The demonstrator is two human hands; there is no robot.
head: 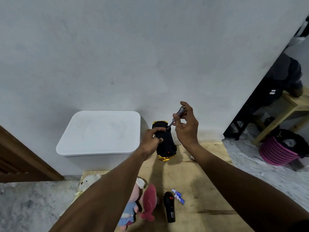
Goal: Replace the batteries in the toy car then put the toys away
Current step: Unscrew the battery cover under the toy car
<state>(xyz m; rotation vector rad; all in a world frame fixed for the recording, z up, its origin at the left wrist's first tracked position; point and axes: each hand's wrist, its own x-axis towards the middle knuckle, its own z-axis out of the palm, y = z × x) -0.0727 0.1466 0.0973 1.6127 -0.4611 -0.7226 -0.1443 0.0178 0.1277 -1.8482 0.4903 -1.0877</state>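
Toy car (165, 143) held up belly-up, left hand (151, 139) fingers curled round its middle. Right hand (186, 129) pinches a screwdriver (177, 117), tip at the underside. Looks light, hard, slick plastic: grip the body sides, not the wheels. Batteries (178, 195) lie on the wooden board (209, 173) below.

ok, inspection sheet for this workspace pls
surface: wooden board on pale floor.
job's things: toy car, screwdriver tip at it; two batteries, remote, white bear, doll, pink fish on the board; lidded white bin.
clutter: small scrap on the board.
grippers: left hand grips the car; right hand pinches the screwdriver.
cables: maybe under the bench, unclear.
surroundings: grey wall, pink basket, wooden door.
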